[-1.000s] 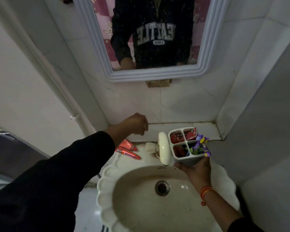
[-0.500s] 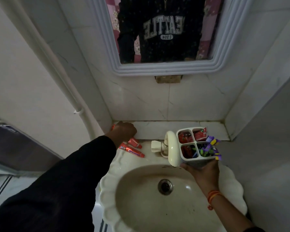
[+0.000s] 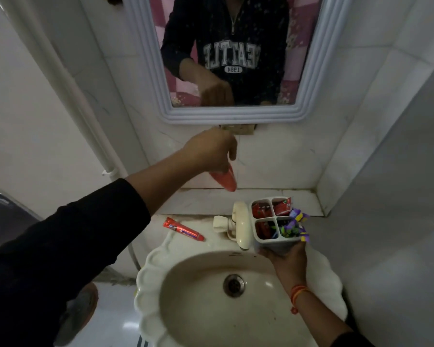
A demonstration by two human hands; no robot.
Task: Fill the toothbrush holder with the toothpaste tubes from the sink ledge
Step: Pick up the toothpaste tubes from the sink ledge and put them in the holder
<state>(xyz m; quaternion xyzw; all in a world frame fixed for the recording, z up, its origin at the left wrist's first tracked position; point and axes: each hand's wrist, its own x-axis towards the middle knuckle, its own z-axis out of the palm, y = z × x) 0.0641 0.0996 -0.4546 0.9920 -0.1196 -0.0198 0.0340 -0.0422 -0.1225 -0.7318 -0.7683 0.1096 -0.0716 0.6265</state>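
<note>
- Left hand (image 3: 212,151) fingers pinch a red toothpaste tube (image 3: 224,180), hanging above the ledge.
- Right hand (image 3: 287,259) grips the holder (image 3: 273,237) over the sink (image 3: 161,291).
- Another tube (image 3: 183,229) lies on the ledge: probably light and soft; pinch mid-body.

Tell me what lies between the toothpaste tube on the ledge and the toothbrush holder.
In the head view, only the cream tap stands between the toothpaste tube and the toothbrush holder.
</note>
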